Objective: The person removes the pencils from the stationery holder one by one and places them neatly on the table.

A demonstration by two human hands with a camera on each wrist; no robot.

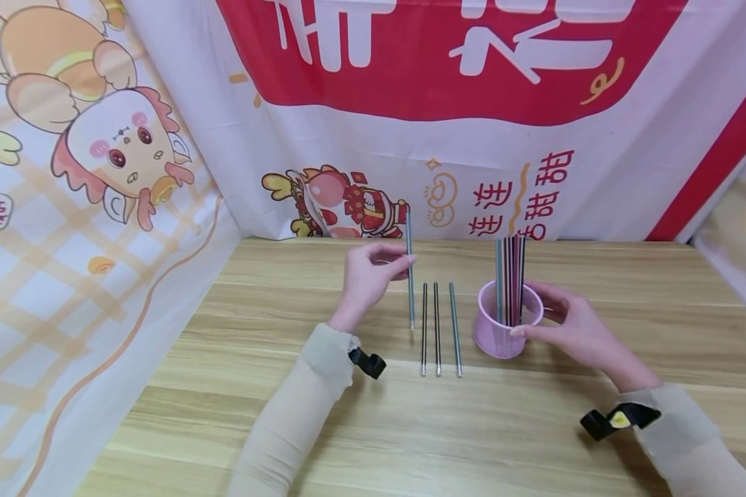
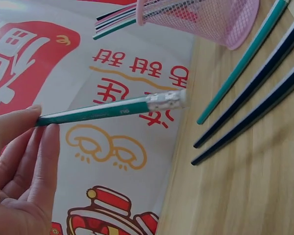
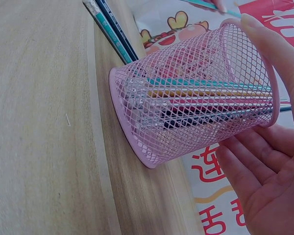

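Observation:
My left hand [image 1: 371,275] pinches a green pencil [image 2: 95,112] between thumb and fingertips, with its eraser end pointing down toward the table. To the right of that hand, two dark pencils [image 1: 437,331] and a second green pencil [image 1: 454,328] lie roughly side by side on the wood. A pink mesh pencil cup [image 3: 186,88] stands upright farther right, with several pencils [image 1: 511,279] of different colours in it. My right hand [image 1: 572,324] holds this cup from its right side, the thumb at the rim and the fingers around the far side.
The wooden table [image 1: 385,442] meets a printed cloth backdrop [image 1: 360,131] right behind the cup and pencils. Another printed cloth [image 1: 180,304] hangs along the left edge. Each wrist wears a black camera mount [image 1: 368,362].

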